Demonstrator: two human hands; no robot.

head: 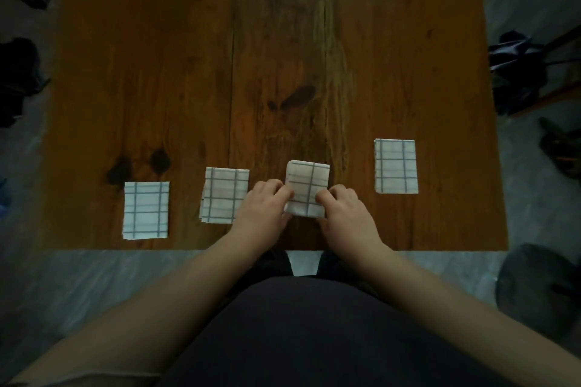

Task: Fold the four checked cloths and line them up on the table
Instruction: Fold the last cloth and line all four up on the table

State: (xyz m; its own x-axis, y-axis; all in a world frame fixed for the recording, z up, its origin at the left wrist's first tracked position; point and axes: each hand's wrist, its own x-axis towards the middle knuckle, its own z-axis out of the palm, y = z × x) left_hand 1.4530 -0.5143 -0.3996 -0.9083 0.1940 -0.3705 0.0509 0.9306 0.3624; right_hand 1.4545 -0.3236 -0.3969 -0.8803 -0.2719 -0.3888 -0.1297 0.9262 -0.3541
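Observation:
Four folded white cloths with blue-grey checks lie near the front edge of the wooden table (283, 41). The far-left cloth (146, 210) and the second cloth (224, 195) lie flat, as does the far-right cloth (395, 166), which sits a little farther back. The third cloth (308, 185) is between my hands. My left hand (265, 207) pinches its left edge with curled fingers. My right hand (344, 210) pinches its right lower edge the same way.
The table's front edge runs just below the cloths. Dark bags and clothing lie on the grey floor: a dark bundle (19, 78) at the left, a dark bag (518, 72) and a round grey object (540, 289) at the right.

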